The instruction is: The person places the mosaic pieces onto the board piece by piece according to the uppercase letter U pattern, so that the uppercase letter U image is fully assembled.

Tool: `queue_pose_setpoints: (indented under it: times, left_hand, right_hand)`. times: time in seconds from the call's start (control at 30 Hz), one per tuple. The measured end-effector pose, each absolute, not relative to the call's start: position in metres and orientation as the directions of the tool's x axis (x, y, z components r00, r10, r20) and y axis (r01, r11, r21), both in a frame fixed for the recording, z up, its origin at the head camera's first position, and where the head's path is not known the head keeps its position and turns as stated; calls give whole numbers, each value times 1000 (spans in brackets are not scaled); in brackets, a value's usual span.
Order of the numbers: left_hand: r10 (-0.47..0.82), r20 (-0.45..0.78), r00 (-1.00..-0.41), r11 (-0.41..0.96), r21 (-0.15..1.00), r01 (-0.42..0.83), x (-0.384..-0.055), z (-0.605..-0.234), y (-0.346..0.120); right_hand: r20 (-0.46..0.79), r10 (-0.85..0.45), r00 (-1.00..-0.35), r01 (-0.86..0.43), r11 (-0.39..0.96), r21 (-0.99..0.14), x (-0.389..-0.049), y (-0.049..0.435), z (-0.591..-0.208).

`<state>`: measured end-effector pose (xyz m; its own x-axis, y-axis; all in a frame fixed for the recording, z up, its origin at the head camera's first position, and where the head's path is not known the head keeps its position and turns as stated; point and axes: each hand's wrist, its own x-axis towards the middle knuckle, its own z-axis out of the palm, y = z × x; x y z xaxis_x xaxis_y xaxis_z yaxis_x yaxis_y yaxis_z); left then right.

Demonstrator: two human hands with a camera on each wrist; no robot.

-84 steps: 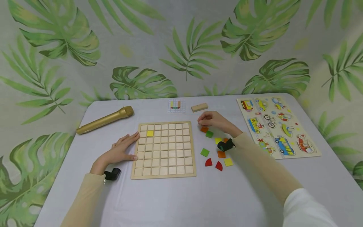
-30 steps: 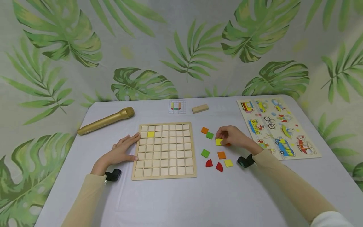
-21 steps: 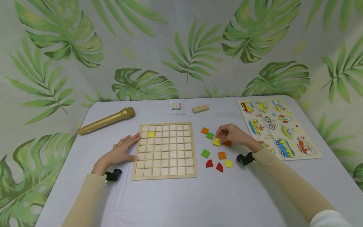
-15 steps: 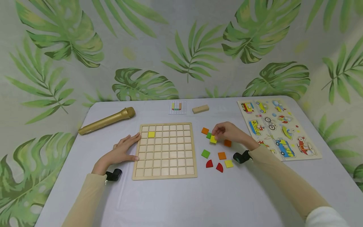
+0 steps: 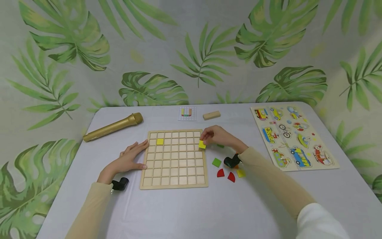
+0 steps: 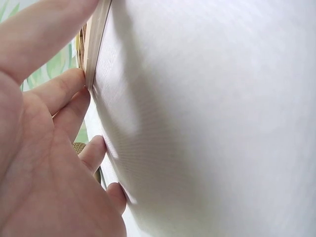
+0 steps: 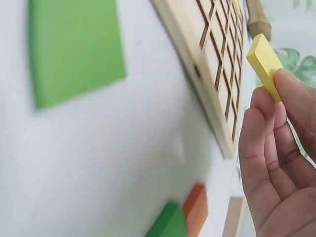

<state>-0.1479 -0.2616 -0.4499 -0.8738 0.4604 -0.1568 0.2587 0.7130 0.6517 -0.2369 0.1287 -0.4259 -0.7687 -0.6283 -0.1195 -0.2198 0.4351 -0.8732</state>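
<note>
My right hand [image 5: 219, 136] pinches a yellow square tile [image 5: 202, 144] between thumb and fingertips, over the right edge of the wooden grid board [image 5: 173, 188]. In the right wrist view that yellow tile [image 7: 265, 61] tilts up above the board's level. Another yellow tile [image 5: 159, 141] sits in a cell of the second row, near the board's upper left. My left hand [image 5: 128, 159] rests at the board's left side, fingers extended, fingertips and thumb at its edge. In the left wrist view its fingers [image 6: 66, 91] touch the board's side and the tablecloth.
Right of the board lie a green tile [image 5: 217, 162], red quarter-circle pieces [image 5: 220, 173] and a yellow tile [image 5: 241, 173], with others partly hidden under my right arm. A pattern card [image 5: 187, 113], wooden block [image 5: 211, 115], gold microphone [image 5: 113, 127] and vehicle puzzle [image 5: 293, 136] lie around.
My right hand has gone from the upper tiles to a yellow tile, picked it up and carried it left to the board's right edge. The left hand has stayed in place.
</note>
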Motion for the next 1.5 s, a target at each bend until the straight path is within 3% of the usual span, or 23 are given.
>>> queue_pose_setpoints:
  times: [0.47,1.1,1.5]
  left_hand:
    - [457,-162,-875,714,653,252,-148,-451,-262]
    - [457,-168,-873,726,638,257,-150,-454,-264]
    - [457,-164,-874,720,645,256,-149,-454,-264]
  right_hand:
    - [-44,-719,-693,-290,334,-897,-245,47,-431]
    - [-111,-689,-716,-320,466,-825,-239,-34,-436]
    - [-76,-710,-701,-497,562,-662,-230,-44,-432]
